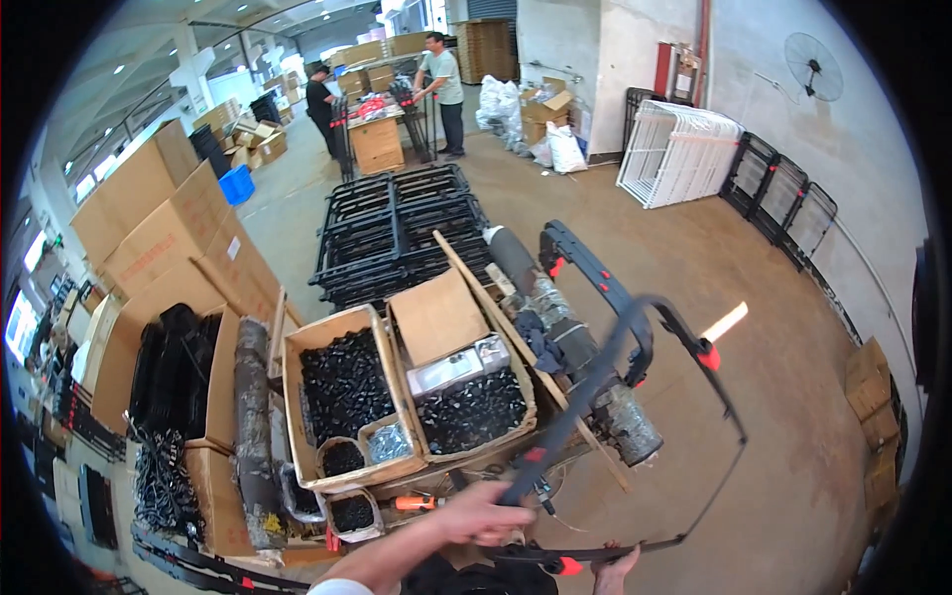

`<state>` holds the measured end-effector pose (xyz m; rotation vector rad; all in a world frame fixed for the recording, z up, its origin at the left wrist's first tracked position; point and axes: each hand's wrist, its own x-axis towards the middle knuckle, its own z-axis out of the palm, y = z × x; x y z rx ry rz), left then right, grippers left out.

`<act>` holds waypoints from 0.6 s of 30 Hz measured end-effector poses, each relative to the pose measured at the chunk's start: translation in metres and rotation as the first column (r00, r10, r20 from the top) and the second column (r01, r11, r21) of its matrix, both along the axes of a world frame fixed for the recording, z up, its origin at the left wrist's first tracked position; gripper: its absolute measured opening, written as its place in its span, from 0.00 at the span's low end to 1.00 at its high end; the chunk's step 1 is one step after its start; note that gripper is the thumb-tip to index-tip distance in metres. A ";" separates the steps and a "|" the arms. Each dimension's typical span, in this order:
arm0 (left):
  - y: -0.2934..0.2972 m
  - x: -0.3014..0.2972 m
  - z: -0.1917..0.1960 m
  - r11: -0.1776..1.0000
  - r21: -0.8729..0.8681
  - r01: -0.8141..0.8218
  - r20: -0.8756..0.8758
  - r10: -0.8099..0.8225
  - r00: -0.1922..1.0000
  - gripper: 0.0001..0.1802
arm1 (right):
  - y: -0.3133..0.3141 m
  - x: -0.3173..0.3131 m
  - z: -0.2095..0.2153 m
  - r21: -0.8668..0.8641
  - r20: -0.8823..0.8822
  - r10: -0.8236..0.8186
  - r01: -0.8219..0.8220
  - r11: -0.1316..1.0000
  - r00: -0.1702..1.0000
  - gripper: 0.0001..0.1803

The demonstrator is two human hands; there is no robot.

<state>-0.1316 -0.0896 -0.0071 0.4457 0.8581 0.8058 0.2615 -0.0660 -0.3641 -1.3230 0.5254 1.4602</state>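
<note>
The left hand [486, 516] has its fingers closed over the near bar of a black metal frame [635, 397] with red fittings. The right hand [617, 567], at the lower edge, touches the frame's bottom rail from beneath; whether its fingers are clenched cannot be told. The frame rises up and away to the right of the fingers, its far corner over bare brown floor [793, 416], where the widest open room lies.

Just ahead and left of the fingers, two open cardboard boxes stand on a cluttered table [456, 476]. The left box [342, 397] holds a heap of small black parts and two small tubs; the right box [466, 397] holds more black parts, a grey packet and a raised flap. An orange-handled tool [415, 503] lies just left of the left fingers. Beyond the boxes, stacked black frames [397, 233] cover the floor, and two people [382, 94] stand well off at the far end
</note>
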 end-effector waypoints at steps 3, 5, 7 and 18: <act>-0.066 -0.054 -0.020 0.894 0.081 -0.441 -0.269 0.445 0.854 0.11 | 0.059 -0.006 0.150 0.230 0.210 0.037 -0.086 0.969 0.977 0.31; -0.111 -0.103 -0.037 0.746 0.276 -0.606 -0.513 0.647 0.564 0.09 | 0.085 0.044 0.140 0.504 0.295 0.084 -0.229 0.833 0.952 0.30; -0.147 -0.134 -0.062 0.516 0.353 -0.780 -0.607 0.761 0.229 0.10 | 0.135 0.088 0.151 0.535 0.426 0.005 -0.256 0.805 0.905 0.27; -0.415 -0.279 -0.177 0.075 0.248 -0.966 -0.709 0.693 -0.129 0.15 | 0.109 -0.188 0.288 0.548 0.551 0.378 -0.664 0.509 0.744 0.09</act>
